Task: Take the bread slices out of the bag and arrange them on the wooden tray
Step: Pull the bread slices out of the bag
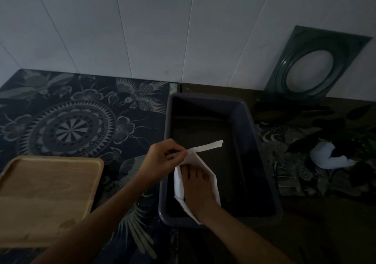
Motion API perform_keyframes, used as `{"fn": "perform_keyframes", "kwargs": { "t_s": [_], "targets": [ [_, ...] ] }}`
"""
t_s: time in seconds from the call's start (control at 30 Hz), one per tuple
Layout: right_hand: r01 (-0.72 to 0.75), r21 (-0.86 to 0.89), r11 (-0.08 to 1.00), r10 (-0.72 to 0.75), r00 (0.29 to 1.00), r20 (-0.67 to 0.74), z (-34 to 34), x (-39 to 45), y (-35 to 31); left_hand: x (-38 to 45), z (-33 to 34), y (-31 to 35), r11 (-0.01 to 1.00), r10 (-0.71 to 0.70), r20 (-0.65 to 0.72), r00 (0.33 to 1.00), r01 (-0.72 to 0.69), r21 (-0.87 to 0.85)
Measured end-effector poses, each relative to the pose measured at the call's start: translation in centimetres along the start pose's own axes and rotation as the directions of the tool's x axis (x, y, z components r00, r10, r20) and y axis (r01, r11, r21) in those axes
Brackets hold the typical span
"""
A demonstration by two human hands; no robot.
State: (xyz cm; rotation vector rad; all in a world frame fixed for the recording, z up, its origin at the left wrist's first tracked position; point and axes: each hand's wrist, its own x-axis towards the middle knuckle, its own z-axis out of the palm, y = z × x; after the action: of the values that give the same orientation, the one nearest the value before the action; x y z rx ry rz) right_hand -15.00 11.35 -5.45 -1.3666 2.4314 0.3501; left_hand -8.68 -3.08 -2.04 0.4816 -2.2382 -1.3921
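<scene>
Pinching the thin bag (196, 168) rim at centre frame, the left hand (162, 160) is closed; the right hand (196, 184) is buried inside, its grip unseen; soft slices are best lifted flat.

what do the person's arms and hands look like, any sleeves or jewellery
Both forearms are bare as far as the picture shows, with no sleeves in view. The left hand and right hand wear no gloves, and no watch or bracelet shows at either wrist. The light is dim, so a thin ring could go unseen.
</scene>
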Motion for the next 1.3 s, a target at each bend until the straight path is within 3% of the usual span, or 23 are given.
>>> {"fn": "perform_keyframes", "kwargs": {
  "t_s": [0.33, 0.47, 0.53, 0.6, 0.7, 0.83, 1.03, 1.3],
  "targets": [
    [0.015, 0.051, 0.999, -0.014, 1.0, -0.023, 0.2, 0.9, -0.1, -0.4, -0.1, -1.0, 0.988, -0.069, -0.014, 0.998, 0.066, -0.14],
    [0.022, 0.086, 0.996, -0.014, 0.995, -0.094, 0.8, 1.5, 0.3, -0.5, -0.1, -1.1, 0.977, -0.076, -0.053, 0.996, 0.064, -0.202],
    [0.06, 0.137, 0.989, -0.043, 0.991, -0.125, 0.6, 1.4, 0.5, -0.5, -0.1, -1.1, 0.98, -0.064, -0.053, 0.997, 0.053, -0.189],
    [0.082, 0.032, 0.996, -0.077, 0.986, -0.148, 0.0, 0.9, 0.5, -0.4, -0.1, -1.2, 0.983, -0.055, -0.054, 0.997, 0.044, -0.175],
    [0.028, 0.084, 0.996, -0.012, 0.983, -0.182, -1.7, 0.5, 0.9, -0.4, 0.0, -1.3, 0.983, -0.058, -0.063, 0.996, 0.046, -0.179],
    [0.034, 0.028, 0.999, -0.028, 0.977, -0.213, -4.6, -1.1, 1.3, -0.3, 0.0, -1.3, 0.983, -0.066, -0.086, 0.994, 0.049, -0.178],
    [0.045, 0.124, 0.991, -0.006, 0.955, -0.295, -8.5, -3.9, 2.1, -0.1, -0.1, -1.1, 0.989, -0.057, -0.065, 0.996, 0.047, -0.137],
    [0.051, 0.203, 0.978, 0.012, 0.954, -0.298, -12.8, -6.6, 4.7, -0.2, -0.2, -1.1, 0.993, -0.07, -0.037, 0.997, 0.066, -0.1]
  ]
}}
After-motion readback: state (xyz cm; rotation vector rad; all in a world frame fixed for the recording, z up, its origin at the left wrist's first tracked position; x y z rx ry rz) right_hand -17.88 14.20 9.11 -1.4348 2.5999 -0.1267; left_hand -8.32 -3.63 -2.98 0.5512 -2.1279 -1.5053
